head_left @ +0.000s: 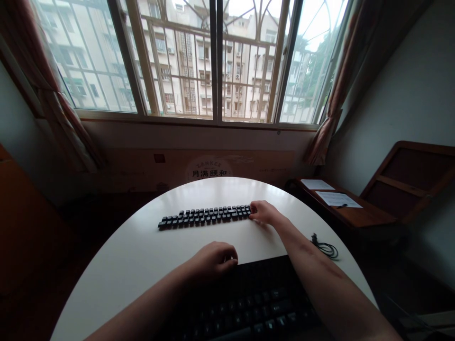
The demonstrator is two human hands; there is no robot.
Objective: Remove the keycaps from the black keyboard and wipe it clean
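Note:
Black keycaps (206, 217) stand in rows on the white round table (142, 265). At the right end of these rows, my right hand (262, 212) has its fingers pinched on a keycap, which they largely cover. My left hand (216, 258) is curled closed by the upper edge of a black keyboard (249, 308); whatever may be between its fingers is hidden. The keyboard lies close to me, partly under my forearms. Its lower rows carry keys, while its upper part looks dark and flat, too dim to make out well.
A coiled black cable (326, 248) lies at the table's right, beside my right forearm. Beyond the table, a wooden chair (377, 213) holds paper sheets (337, 199) and a pen (341, 206). A printed cardboard box (249, 166) stands below the window.

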